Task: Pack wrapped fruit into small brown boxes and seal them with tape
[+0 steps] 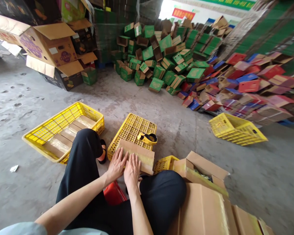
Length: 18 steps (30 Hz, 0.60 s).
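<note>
A small brown cardboard box [145, 152] with clear tape along it lies on an upturned yellow plastic crate [127, 130] in front of me. My left hand [116, 164] rests flat on the box's left part, fingers stretched out. Right beside it, my right hand [132, 168] also lies on the box with its fingers extended. Neither hand grips anything. Just beyond the box, a yellow and black tape dispenser [148, 138] sits on the crate, apart from both hands.
At left stands a yellow crate [39, 132] holding several taped boxes. Open cartons [200, 209] crowd my right knee. Another yellow crate [237, 130] lies farther right. Heaped green boxes [168, 76] and red and blue boxes [249, 85] fill the back; large cartons [51, 49] are stacked at back left.
</note>
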Tool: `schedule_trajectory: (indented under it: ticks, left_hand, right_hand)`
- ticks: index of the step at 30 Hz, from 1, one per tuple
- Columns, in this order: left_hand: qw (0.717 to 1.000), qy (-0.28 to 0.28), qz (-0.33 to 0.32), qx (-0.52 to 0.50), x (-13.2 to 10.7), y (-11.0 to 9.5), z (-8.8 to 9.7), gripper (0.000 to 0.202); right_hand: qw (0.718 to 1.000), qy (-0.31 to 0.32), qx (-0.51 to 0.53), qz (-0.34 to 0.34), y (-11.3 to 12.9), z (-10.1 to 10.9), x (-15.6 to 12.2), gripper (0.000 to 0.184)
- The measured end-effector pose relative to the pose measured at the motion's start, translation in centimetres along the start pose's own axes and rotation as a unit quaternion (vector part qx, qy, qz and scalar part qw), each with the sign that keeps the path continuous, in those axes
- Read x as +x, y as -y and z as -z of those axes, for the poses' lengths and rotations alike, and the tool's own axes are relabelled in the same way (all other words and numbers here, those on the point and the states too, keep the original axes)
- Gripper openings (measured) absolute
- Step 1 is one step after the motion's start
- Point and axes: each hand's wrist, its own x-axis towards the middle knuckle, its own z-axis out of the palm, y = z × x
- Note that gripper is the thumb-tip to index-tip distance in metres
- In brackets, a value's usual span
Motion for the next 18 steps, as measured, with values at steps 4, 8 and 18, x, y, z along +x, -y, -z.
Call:
schedule_trajectory:
  ticks: [4, 8, 18]
  left_hand:
    - [1.000, 0.014, -0.014, -0.011, 0.5, 1.1, 0.7, 0.066]
    - [1.000, 0.011, -0.013, -0.011, 0.6, 1.5, 1.0, 0.067]
    - [1.000, 0.002, -0.005, 0.030, 0.8, 0.7, 0.7, 0.088]
  right_hand:
    - [0.999, 0.015, 0.011, 0.029, 1.4, 0.1, 1.2, 0.059]
    - [0.998, 0.043, 0.015, 0.049, 1.3, 1.0, 1.6, 0.054]
    - [0.999, 0.029, -0.008, -0.034, -4.1, 3.9, 0.6, 0.053]
